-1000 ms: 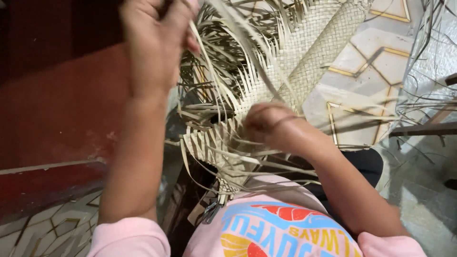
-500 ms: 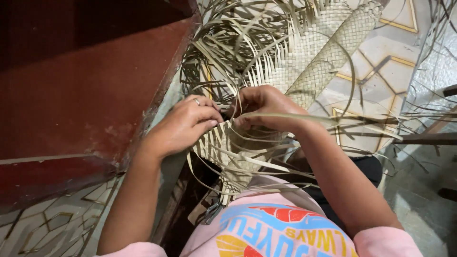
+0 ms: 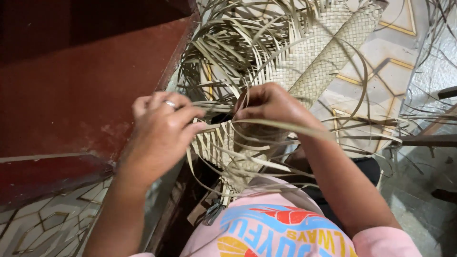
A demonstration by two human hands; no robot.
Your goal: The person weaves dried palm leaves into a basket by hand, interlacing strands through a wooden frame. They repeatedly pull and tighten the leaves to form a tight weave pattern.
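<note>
A long woven band of pale palm strips [image 3: 323, 57] runs from my lap up and away to the upper right, with several loose strips [image 3: 223, 43] fanning out of it. My left hand [image 3: 162, 128], a ring on one finger, pinches loose strips at the unfinished end of the weave [image 3: 214, 147]. My right hand [image 3: 271, 104] is closed on strips just to the right of it, fingers curled down into the weave. The two hands nearly touch over my lap.
A dark red step or ledge [image 3: 85, 95] fills the left side. Patterned floor tiles [image 3: 390, 47] lie under the band at the upper right. Thin loose strips trail across the right side. A metal clip [image 3: 214, 212] hangs near my pink shirt.
My left hand came down from high above the weave to meet the right hand at the working edge. The view has drifted slightly, and both hands now grip strips close together.
</note>
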